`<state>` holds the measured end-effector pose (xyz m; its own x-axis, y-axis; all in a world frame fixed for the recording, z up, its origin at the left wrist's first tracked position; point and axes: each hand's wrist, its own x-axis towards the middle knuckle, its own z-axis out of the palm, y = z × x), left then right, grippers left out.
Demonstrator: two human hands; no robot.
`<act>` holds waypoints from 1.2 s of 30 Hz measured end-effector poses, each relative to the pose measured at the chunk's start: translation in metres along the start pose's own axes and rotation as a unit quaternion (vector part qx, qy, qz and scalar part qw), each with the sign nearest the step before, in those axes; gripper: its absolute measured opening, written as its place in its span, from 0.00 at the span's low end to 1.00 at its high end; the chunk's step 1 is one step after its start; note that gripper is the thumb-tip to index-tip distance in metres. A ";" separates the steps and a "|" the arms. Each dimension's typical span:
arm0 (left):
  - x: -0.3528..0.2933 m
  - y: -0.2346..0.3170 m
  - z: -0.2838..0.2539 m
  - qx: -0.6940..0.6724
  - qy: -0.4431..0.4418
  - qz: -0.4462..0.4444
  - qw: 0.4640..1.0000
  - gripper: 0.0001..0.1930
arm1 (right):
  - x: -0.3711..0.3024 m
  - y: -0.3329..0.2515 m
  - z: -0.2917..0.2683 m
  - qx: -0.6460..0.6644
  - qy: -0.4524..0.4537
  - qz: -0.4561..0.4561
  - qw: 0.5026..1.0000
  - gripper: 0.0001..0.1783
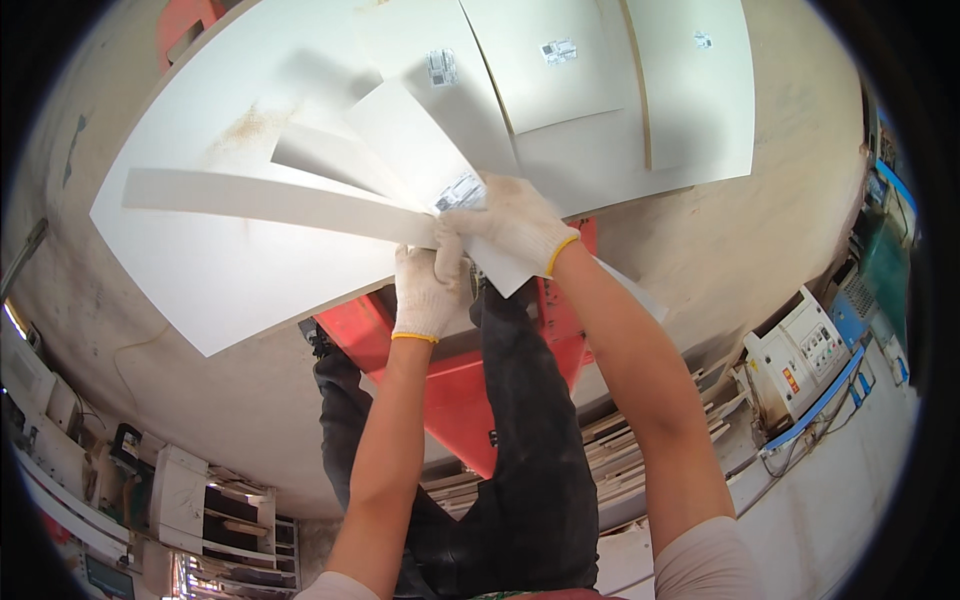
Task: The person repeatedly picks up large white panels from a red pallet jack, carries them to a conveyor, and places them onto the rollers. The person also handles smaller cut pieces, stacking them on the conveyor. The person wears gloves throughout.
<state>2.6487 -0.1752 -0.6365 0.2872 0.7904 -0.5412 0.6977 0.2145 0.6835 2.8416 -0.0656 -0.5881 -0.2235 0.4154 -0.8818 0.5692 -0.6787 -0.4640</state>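
Observation:
Both my hands wear white knitted gloves with yellow cuffs. My left hand (426,292) is closed at the near end of a long, narrow white strip (270,207), which reaches out to the left. My right hand (520,218) grips a white panel (405,130) across its near part, the fingers beside a printed label (460,192) on its face. The panel is tilted, and its near corner sticks out below my right hand. Behind these two pieces, another white piece (325,150) fans out. My hands meet, so some fingertips are hidden.
A large white board (240,285) lies beneath, over a red support (440,385). Several labelled white panels (575,60) rest on its far right. My legs are close below the board. Stacked strips (640,450) lie behind me, and a control box (800,350) stands at the right.

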 end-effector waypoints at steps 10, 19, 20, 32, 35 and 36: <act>0.002 -0.040 0.052 0.043 0.149 0.078 0.985 0.25 | 0.029 0.060 -0.003 0.065 -0.053 -0.001 0.996 0.40; 0.004 -0.052 0.032 0.053 0.095 0.131 0.985 0.35 | 0.026 0.078 0.019 0.047 -0.017 -0.062 0.997 0.47; 0.007 -0.048 0.027 0.045 0.109 0.130 0.984 0.34 | 0.025 0.075 0.019 0.032 -0.014 -0.057 0.998 0.47; 0.038 -0.041 0.019 0.414 0.120 0.127 0.894 0.20 | 0.000 0.089 -0.004 -0.035 0.153 0.039 0.987 0.64; 0.035 -0.046 0.024 0.455 -0.008 0.067 0.888 0.28 | 0.001 0.101 -0.009 -0.073 0.125 0.066 0.987 0.68; 0.035 -0.046 0.027 0.454 -0.077 0.028 0.887 0.29 | 0.000 0.104 -0.012 -0.079 0.116 0.070 0.988 0.69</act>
<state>2.6439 -0.1728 -0.7002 0.3748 0.6825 -0.6275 0.9006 -0.4286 0.0718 2.9097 -0.1287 -0.6354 0.0432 0.4638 -0.8849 0.7023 -0.6441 -0.3033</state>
